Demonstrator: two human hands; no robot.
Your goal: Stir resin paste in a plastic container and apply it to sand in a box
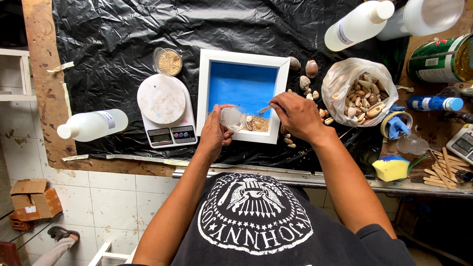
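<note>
Blue paint covered the floor of the white shadow-box frame [203,93], which lay flat on the black plastic sheet [108,44] over the bench, with sand and a few small shells [258,123] banked along its near edge. The left hand [215,133] was curled around a small clear plastic cup [232,118], tipped at the frame's near rim and just beside the sand. The right hand [296,114] pinched a thin wooden stick [264,109] between thumb and fingertips, its tip pointing down into the sand; the other fingers were folded in. To do this well, I judged that the cup should stay low and tilt slowly, while the stick guided the contents in short strokes, so the shells were not knocked about and the blue above kept clean. A bag of shells [362,91] sat to the right, a digital scale [167,113] to the left.
</note>
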